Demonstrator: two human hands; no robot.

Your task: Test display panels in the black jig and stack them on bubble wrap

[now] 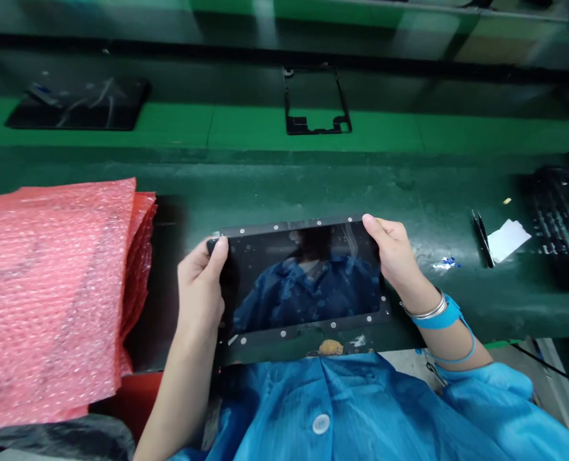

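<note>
A dark, glossy display panel (308, 275) with round silver dots along its border is held between my two hands, close to the bench's front edge. My left hand (200, 278) is closed on its left end, thumb on the face near the upper corner. At the upper right corner, my right hand (394, 253) grips it with the thumb on top and the other fingers mostly behind. A blue strap (445, 314) and bracelets circle the right wrist. The panel's face reflects a blue garment, and its underside is hidden.
Pink bubble-wrap bags (54, 288) are piled at left. On the back ledge lie a dark panel (80, 105) and a black frame (317, 102). Black tweezers (482, 238), white paper (508, 241) and stacked black parts (562, 224) sit at right on the green bench (265, 182).
</note>
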